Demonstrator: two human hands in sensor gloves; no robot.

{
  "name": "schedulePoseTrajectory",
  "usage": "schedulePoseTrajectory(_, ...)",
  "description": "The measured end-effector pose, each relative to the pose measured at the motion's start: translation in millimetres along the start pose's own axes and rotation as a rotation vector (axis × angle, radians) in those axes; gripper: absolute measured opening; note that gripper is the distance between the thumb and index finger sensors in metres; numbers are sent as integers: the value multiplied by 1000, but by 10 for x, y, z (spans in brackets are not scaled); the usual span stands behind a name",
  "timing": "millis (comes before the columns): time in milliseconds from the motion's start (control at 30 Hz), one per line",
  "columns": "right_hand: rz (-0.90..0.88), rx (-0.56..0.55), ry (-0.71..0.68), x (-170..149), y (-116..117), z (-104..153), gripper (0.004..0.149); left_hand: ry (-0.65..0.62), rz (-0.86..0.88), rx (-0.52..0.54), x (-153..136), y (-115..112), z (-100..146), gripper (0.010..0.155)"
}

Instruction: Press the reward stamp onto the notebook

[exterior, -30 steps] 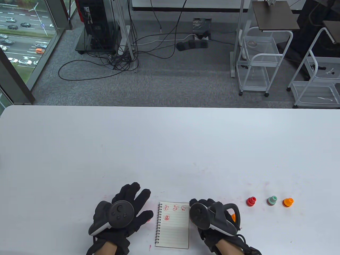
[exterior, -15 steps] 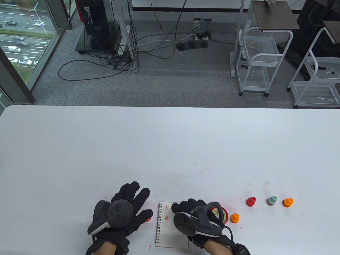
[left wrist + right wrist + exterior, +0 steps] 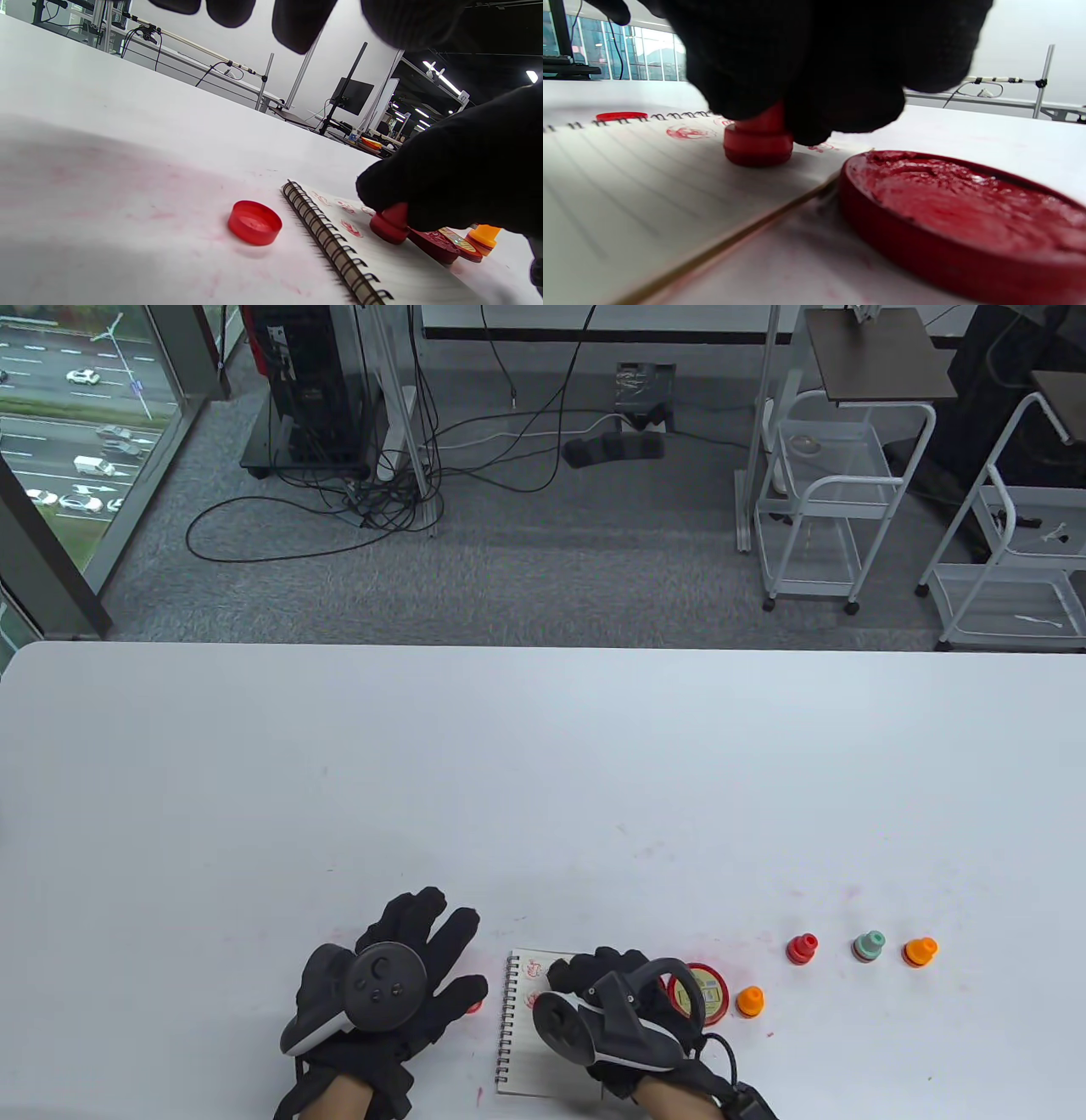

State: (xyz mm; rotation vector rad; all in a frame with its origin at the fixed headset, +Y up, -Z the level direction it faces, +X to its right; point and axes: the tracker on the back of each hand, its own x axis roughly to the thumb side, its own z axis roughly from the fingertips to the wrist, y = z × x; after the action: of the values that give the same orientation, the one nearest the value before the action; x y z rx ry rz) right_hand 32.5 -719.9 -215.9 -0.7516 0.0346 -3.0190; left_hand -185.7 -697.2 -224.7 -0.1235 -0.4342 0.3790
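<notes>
Table view: the spiral notebook (image 3: 543, 1052) lies near the table's (image 3: 543, 780) near edge, long axis near-to-far, spiral on its left. The left hand (image 3: 399, 976) rests flat, fingers spread, left of it. The right hand (image 3: 611, 993) covers the page's far part; the ink pad (image 3: 704, 988) sits just right.

Left wrist view: a red cap (image 3: 254, 222) lies left of the spiral.

Right wrist view: the red reward stamp (image 3: 758, 142) stands upright, base on the lined page, the grip's fingers (image 3: 806, 76) closed around its top.
</notes>
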Motion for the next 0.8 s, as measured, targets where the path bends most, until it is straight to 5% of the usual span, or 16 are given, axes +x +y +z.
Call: schedulePoseTrajectory(800, 122, 95, -38, 139, -28, -127, 45, 12, 7, -25, 5, -3, 1, 79)
